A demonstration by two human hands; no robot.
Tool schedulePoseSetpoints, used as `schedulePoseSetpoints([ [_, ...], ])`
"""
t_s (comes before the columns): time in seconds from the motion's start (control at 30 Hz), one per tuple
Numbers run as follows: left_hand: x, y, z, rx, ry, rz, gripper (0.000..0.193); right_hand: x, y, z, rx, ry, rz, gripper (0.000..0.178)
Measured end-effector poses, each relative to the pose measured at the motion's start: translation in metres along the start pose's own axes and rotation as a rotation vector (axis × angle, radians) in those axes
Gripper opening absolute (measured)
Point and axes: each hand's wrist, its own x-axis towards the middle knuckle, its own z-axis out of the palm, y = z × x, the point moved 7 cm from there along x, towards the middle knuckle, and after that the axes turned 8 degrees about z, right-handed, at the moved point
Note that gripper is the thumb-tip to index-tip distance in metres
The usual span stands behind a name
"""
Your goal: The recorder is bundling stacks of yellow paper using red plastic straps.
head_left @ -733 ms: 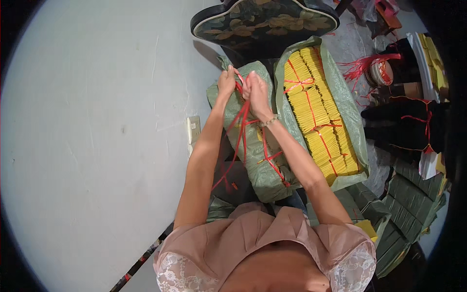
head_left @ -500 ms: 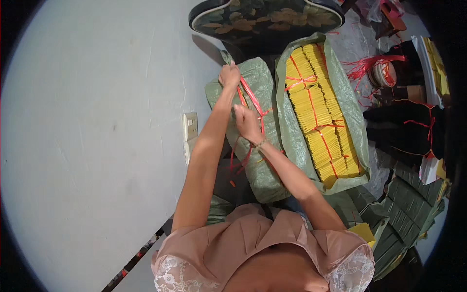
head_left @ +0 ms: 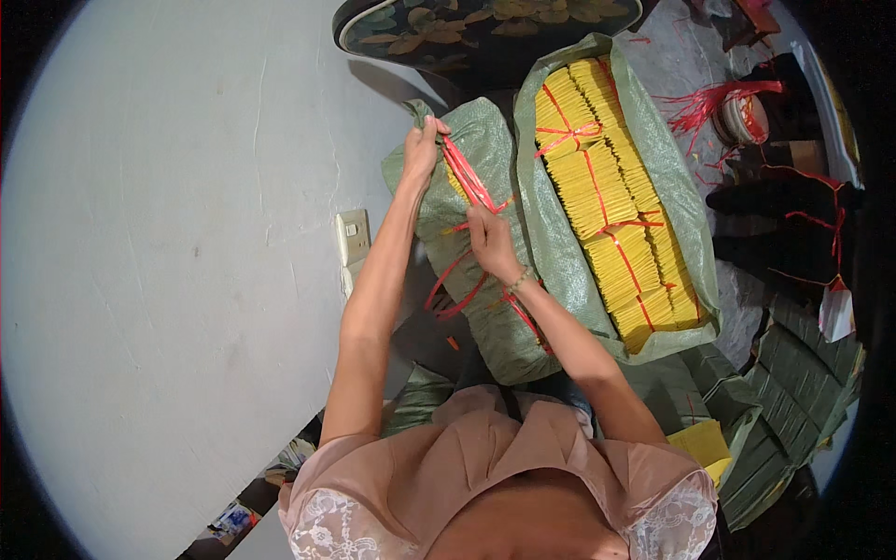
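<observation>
In front of me stands a closed green woven sack (head_left: 471, 322), with a narrow strip of yellow showing at its seam. Red plastic twine (head_left: 464, 171) runs along that seam. At the far end, my left hand (head_left: 422, 157) is closed on the twine, next to a sack corner sticking up; whether it also grips the sack cloth is hidden. Lower down, my right hand (head_left: 494, 245) is closed in a fist around the same twine. Between the two hands the twine stretches nearly straight. Loose red loops hang off the sack's left side.
To the right, an open green sack (head_left: 571, 280) holds rows of yellow packets (head_left: 597, 187) tied with red twine. A dark flowered chair back (head_left: 485, 33) rises behind. The white wall (head_left: 187, 233) with a switch plate (head_left: 353, 238) borders the left. Folded green sacks (head_left: 793, 401) lie right.
My left hand has turned, and the twine now shows more fully between my hands. More yellow shows at the seam. The whole view has shifted slightly.
</observation>
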Motion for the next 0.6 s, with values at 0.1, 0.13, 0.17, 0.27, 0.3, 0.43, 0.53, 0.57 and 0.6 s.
schedulePoseSetpoints([
  [0.1,-0.002,-0.001,-0.002,-0.16,0.023,-0.031,0.038,-0.014,-0.015,0.002,0.014,-0.045,0.011,0.028],
  [0.13,0.0,-0.005,-0.006,-0.081,0.127,-0.092,0.037,-0.017,-0.02,0.004,0.055,-0.057,0.001,0.028],
  [0.17,-0.001,-0.008,-0.006,-0.006,0.224,-0.157,0.036,-0.018,-0.018,0.003,0.05,-0.054,0.008,0.028],
  [0.27,0.002,0.001,0.003,0.277,0.198,-0.243,0.036,-0.02,-0.01,-0.01,0.124,0.054,-0.025,0.031],
  [0.3,0.003,-0.001,0.005,0.189,0.156,-0.224,0.036,-0.016,-0.005,-0.016,0.129,0.054,-0.041,0.034],
  [0.43,0.004,-0.001,-0.005,0.137,-0.061,-0.08,0.036,0.003,0.0,-0.035,0.273,-0.01,0.089,0.042],
  [0.53,0.001,0.011,-0.011,0.176,-0.135,0.117,0.035,0.004,0.005,-0.028,0.525,-0.063,0.169,0.045],
  [0.57,-0.003,0.015,-0.008,0.166,-0.131,0.12,0.035,0.001,0.01,-0.026,0.554,-0.024,0.233,0.045],
  [0.6,-0.007,0.02,-0.004,0.158,-0.097,0.128,0.034,0.001,0.01,-0.022,0.544,-0.025,0.23,0.045],
])
